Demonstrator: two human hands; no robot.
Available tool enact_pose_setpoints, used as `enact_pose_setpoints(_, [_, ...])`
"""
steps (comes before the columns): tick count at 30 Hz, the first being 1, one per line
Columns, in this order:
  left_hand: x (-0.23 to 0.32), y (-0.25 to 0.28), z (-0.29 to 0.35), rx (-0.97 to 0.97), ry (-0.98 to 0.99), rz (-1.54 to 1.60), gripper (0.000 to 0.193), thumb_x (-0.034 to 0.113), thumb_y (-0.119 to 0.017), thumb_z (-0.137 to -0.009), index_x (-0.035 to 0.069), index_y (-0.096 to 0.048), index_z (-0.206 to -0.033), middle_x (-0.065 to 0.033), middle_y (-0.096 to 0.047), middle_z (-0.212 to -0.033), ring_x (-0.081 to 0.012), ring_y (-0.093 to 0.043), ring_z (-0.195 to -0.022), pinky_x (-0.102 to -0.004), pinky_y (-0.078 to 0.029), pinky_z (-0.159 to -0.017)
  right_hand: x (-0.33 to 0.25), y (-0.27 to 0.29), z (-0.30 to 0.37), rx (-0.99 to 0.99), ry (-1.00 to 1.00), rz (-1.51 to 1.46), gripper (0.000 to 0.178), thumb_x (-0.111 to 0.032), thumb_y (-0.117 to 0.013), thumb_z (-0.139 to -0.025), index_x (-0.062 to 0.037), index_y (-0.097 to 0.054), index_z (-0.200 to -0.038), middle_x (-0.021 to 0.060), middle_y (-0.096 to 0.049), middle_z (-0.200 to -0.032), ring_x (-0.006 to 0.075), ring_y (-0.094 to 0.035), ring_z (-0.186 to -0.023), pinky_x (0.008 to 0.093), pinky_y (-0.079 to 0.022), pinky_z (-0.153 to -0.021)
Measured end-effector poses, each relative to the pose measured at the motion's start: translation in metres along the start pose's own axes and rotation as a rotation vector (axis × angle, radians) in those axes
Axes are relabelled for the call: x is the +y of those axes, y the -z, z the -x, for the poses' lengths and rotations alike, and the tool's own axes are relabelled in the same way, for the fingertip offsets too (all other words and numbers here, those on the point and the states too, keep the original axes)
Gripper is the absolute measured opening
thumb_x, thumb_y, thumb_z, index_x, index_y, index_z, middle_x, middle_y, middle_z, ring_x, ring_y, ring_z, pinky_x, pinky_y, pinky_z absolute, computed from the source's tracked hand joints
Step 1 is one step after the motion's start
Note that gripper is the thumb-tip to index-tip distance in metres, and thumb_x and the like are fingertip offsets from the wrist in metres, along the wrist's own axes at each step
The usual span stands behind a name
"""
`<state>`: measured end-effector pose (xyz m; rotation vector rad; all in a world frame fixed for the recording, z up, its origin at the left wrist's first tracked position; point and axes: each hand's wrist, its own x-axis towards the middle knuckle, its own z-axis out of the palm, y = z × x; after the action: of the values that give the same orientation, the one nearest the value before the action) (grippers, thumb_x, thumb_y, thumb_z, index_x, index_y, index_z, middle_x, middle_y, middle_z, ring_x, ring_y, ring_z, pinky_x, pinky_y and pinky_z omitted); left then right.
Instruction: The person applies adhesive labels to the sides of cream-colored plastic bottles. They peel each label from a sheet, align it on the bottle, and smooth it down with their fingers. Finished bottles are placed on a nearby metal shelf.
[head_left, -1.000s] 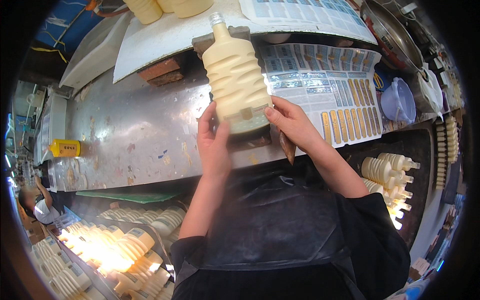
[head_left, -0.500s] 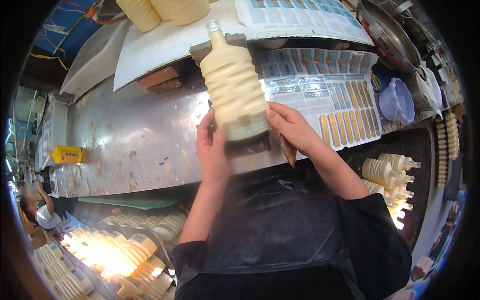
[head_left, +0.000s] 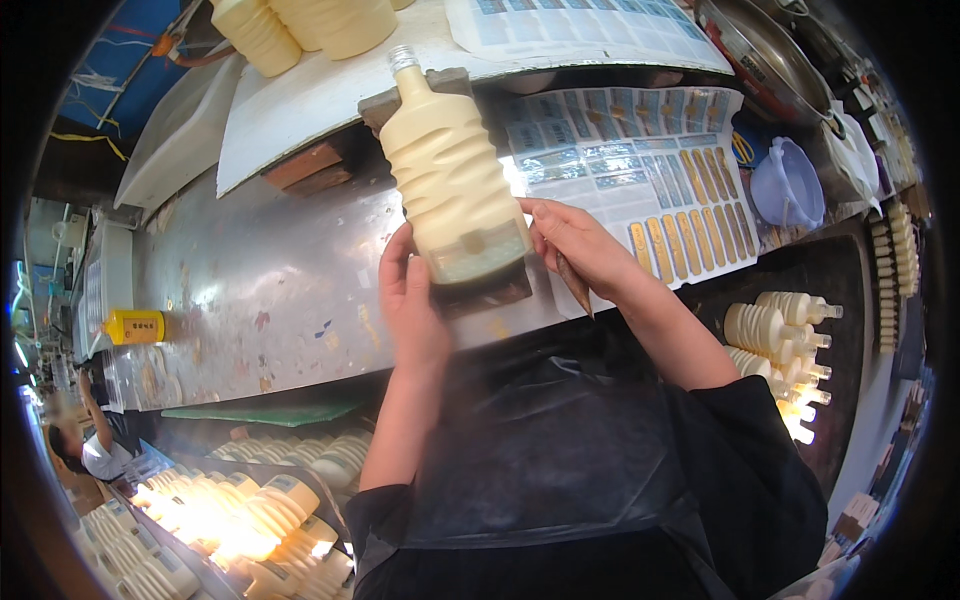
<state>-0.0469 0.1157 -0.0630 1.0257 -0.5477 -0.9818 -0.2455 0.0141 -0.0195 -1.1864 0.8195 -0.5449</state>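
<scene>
A cream ribbed bottle (head_left: 450,180) with a clear cap lies in a brown wooden holder (head_left: 480,290) on the metal bench (head_left: 250,290). My left hand (head_left: 410,295) grips the bottle's lower left side near its base. My right hand (head_left: 570,240) touches the bottle's lower right edge, where a pale label sits, and a thin brown stick juts down from its fingers. Sheets of blue and gold stickers (head_left: 650,170) lie just right of the bottle.
More cream bottles stand at the top left (head_left: 300,25), lie stacked at the right (head_left: 780,330) and fill crates at the lower left (head_left: 240,510). A lavender jug (head_left: 790,185) and a metal bowl (head_left: 770,60) sit far right. A yellow tool (head_left: 135,325) lies left.
The bottle and both hands sit slightly higher and nearer the far side of the bench than a second ago; my right fingers stay at the bottle's lower right edge.
</scene>
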Motion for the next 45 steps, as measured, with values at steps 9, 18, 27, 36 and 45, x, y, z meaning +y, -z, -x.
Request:
enact_pose_setpoints(9, [0.004,0.000,0.001,-0.038,-0.019,-0.020,0.042,0.010,-0.053,-0.105,0.001,-0.048,-0.146,-0.0115,-0.053,-0.141,-0.0209,-0.051,-0.131,-0.0375,-0.040,-0.114,0.016,-0.006,-0.008,0.095,0.142,0.123,0.043,-0.023,-0.057,-0.106,-0.0007,-0.057,-0.143,-0.0024,-0.062,-0.094,0.0040,-0.053,-0.083,0.0211,-0.047,-0.073])
enact_pose_setpoints(18, [-0.001,-0.003,0.001,0.006,-0.030,-0.069,0.045,0.008,-0.062,-0.102,0.002,-0.049,-0.145,-0.0112,-0.055,-0.143,-0.0209,-0.052,-0.133,-0.0376,-0.039,-0.116,0.008,-0.015,-0.007,0.151,0.084,0.310,0.046,-0.022,-0.069,-0.099,-0.0010,-0.059,-0.139,-0.0033,-0.060,-0.082,0.0036,-0.051,-0.073,0.0220,-0.044,-0.066])
enact_pose_setpoints(27, [0.001,-0.006,0.001,0.005,-0.035,-0.058,0.048,0.007,-0.063,-0.100,0.002,-0.045,-0.144,-0.0119,-0.054,-0.137,-0.0191,-0.053,-0.125,-0.0349,-0.044,-0.109,0.011,-0.014,-0.006,0.143,0.066,0.241,0.047,-0.027,-0.069,-0.098,-0.0021,-0.061,-0.136,0.0006,-0.063,-0.086,0.0079,-0.057,-0.077,0.0256,-0.048,-0.071])
enact_pose_setpoints(36, [0.009,-0.007,-0.003,0.002,-0.012,-0.143,0.051,0.010,-0.058,-0.098,0.005,-0.044,-0.147,-0.0062,-0.053,-0.127,-0.0169,-0.050,-0.120,-0.0327,-0.038,-0.109,-0.031,-0.008,-0.001,0.289,0.154,0.068,0.025,-0.012,-0.061,-0.096,-0.0044,-0.062,-0.120,0.0060,-0.068,-0.109,0.0127,-0.064,-0.096,0.0296,-0.052,-0.085])
enact_pose_setpoints(45, [0.001,0.004,-0.006,-0.029,-0.032,-0.319,0.064,0.018,-0.066,-0.094,0.002,-0.040,-0.150,-0.0115,-0.047,-0.140,-0.0222,-0.043,-0.130,-0.0382,-0.035,-0.114,-0.021,-0.067,0.023,0.319,0.438,0.751,0.027,-0.003,-0.053,-0.097,-0.0010,-0.052,-0.124,0.0201,-0.061,-0.119,0.0356,-0.063,-0.108,0.0419,-0.050,-0.096])
